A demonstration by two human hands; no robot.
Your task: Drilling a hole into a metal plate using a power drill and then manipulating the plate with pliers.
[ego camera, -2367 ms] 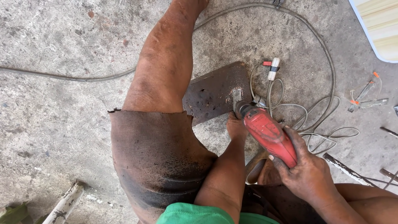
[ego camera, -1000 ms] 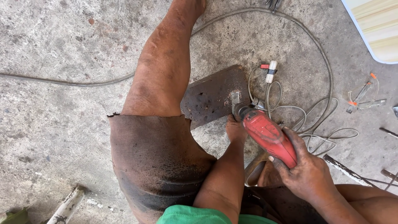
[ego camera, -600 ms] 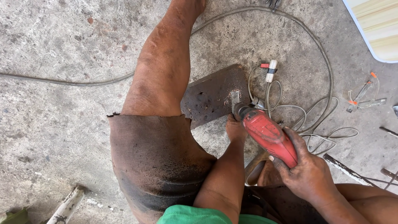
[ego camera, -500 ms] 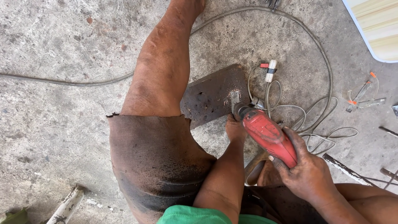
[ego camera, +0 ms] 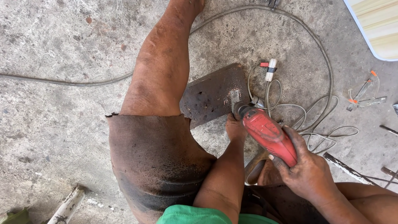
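Red power drill (ego camera: 267,133) sits in my right hand (ego camera: 309,172), fingers wrapped firmly round its rear grip, its nose pointing down and to the left at a rusty flat steel plate (ego camera: 213,94) that lies on the concrete floor (ego camera: 54,124). The drill's tip meets the plate near its right edge, beside a bright scraped patch of bare metal. My left hand (ego camera: 235,128) reaches down just below that spot, resting at the plate's lower right edge – from this angle I cannot tell whether its fingers are curled or pressed flat, as the drill hides part of them.

My left leg stretches forward across the floor in worn brown shorts (ego camera: 155,164), the knee overlapping the plate's left side. A grey power cord (ego camera: 321,79) runs in a wide arc round the plate and gathers into loose coils just right of the drill. A small white and red connector (ego camera: 270,68) lies near the plate's upper right corner. Farther right – well apart from the drill – thin metal rods (ego camera: 346,166) and orange-tipped wire bits (ego camera: 367,89) lie scattered.
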